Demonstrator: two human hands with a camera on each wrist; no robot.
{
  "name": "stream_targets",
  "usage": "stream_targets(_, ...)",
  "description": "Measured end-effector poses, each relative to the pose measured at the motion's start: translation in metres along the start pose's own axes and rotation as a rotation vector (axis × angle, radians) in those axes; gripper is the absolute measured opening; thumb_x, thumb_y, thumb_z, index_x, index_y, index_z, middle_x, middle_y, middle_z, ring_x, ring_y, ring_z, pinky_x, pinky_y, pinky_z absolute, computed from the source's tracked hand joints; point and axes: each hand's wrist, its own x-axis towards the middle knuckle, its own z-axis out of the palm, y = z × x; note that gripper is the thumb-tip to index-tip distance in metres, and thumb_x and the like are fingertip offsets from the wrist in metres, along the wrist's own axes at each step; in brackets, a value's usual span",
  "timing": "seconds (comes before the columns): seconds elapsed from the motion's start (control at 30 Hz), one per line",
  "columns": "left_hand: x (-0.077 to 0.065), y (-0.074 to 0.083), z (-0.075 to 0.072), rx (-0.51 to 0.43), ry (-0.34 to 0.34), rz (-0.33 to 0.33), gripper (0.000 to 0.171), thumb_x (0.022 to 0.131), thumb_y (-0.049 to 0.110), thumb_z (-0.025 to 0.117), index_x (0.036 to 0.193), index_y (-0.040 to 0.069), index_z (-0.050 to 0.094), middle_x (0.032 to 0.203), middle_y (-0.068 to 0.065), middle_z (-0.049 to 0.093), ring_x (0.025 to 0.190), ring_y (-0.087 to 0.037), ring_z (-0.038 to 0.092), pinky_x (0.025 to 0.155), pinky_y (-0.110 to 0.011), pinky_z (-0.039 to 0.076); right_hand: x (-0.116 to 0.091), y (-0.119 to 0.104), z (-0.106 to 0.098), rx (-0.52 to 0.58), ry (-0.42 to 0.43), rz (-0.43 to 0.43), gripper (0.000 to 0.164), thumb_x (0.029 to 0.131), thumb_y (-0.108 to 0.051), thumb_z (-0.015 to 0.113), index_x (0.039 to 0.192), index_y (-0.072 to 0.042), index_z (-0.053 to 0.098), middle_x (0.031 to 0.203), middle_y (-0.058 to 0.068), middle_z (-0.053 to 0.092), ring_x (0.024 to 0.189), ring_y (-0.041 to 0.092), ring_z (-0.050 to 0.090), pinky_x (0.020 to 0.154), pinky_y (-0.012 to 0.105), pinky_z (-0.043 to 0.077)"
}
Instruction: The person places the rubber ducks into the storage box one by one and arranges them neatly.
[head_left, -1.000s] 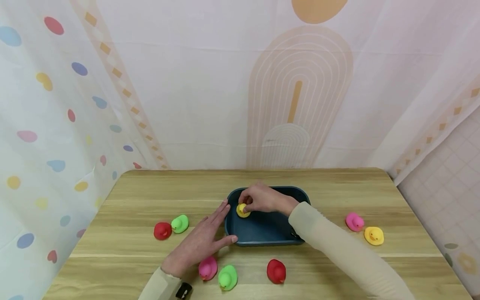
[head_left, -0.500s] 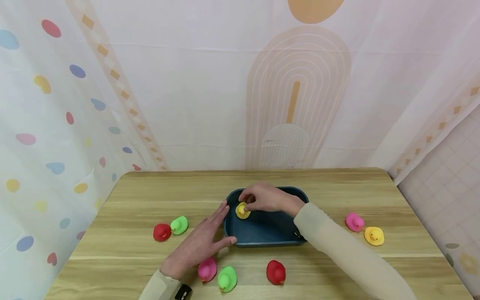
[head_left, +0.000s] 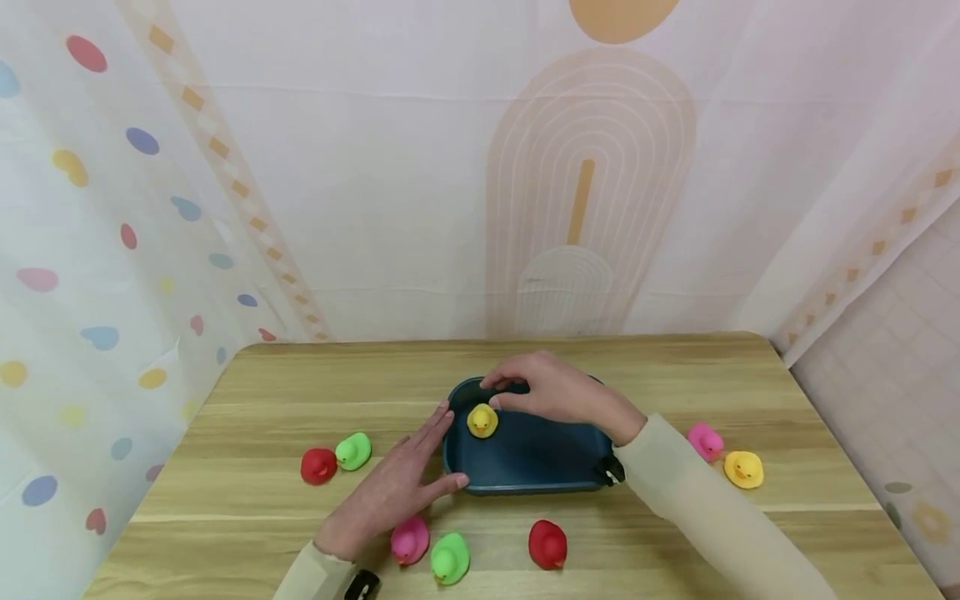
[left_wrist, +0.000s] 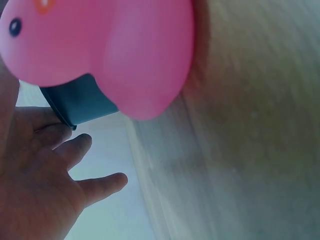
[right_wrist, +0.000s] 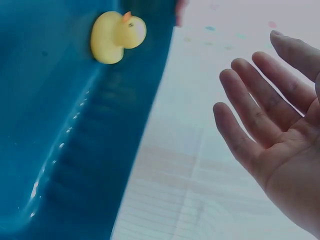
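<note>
The yellow duck (head_left: 482, 421) sits upright on the floor of the tray (head_left: 532, 458), near its left end; the right hand (head_left: 558, 392) is released, fingers loosely bent above the tray and apart from the duck; the left hand (head_left: 393, 492) is extended and grasps nothing, its fingertips and thumb at the left end of the tray; step in hand, as judged: set-down of the yellow duck, apparently complete; the next move calls for raising the right hand clear without brushing the duck, the left hand steadying the tray; a pink duck (head_left: 410, 540) is just beside the left wrist, contact not determinable; a green duck (head_left: 450, 558) and a red duck (head_left: 548, 545) stand on the table (head_left: 225, 517), nearer the person than the tray.
</note>
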Motion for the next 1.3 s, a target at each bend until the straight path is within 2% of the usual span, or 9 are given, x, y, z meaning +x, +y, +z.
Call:
stream_targets(0.17,-0.004,-0.001,-0.001,0.008,0.005,-0.003,0.093,0.097,0.062,0.062,0.166,0.013,0.022,0.173,0.001,0.013,0.152,-0.032,0.033,0.12,-0.064,0.028,-0.014,-0.011,0.004,-0.014,0.057,-0.037,0.031,0.103,-0.027,0.068,0.128,-0.009,0.072,0.127,0.005,0.072,0.117,0.021,0.066,0.101,0.046,0.054)
stream_targets(0.4,-0.005,-0.001,-0.002,0.017,0.017,-0.009,0.093,0.097,0.059,0.064,0.166,0.013,0.022,0.173,0.002,0.013,0.152,-0.031,0.034,0.12,-0.063,0.028,-0.033,-0.021,0.012,0.03,0.11,-0.082,0.027,0.103,-0.026,0.068,0.124,-0.011,0.074,0.123,0.002,0.073,0.114,0.018,0.068,0.098,0.044,0.056)
stream_targets(0.57,-0.005,-0.002,-0.002,0.021,0.021,-0.008,0.091,0.098,0.058,0.065,0.166,0.012,0.024,0.173,0.001,0.015,0.15,-0.033,0.037,0.119,-0.064,0.03,-0.044,-0.026,0.018,0.044,0.142,-0.124,0.024,0.101,-0.024,0.07,0.122,-0.012,0.074,0.12,-0.002,0.074,0.114,0.016,0.068,0.099,0.038,0.056)
stream_targets(1.1,-0.005,0.0,-0.001,0.016,0.031,-0.015,0.09,0.097,0.053,0.068,0.165,0.012,0.025,0.172,0.0,0.016,0.15,-0.032,0.037,0.119,-0.063,0.03,-0.081,-0.022,0.045,0.129,0.14,-0.16,0.02,0.103,-0.026,0.068,0.12,-0.018,0.075,0.116,-0.005,0.074,0.109,0.009,0.068,0.093,0.032,0.057)
stream_targets(1.3,-0.006,-0.001,-0.002,0.021,0.023,-0.015,0.092,0.097,0.057,0.066,0.166,0.012,0.024,0.173,0.001,0.014,0.15,-0.033,0.037,0.119,-0.063,0.03,-0.095,-0.018,0.055,0.141,0.097,-0.204,0.021,0.102,-0.027,0.069,0.12,-0.018,0.075,0.118,-0.007,0.074,0.111,0.008,0.067,0.094,0.031,0.057)
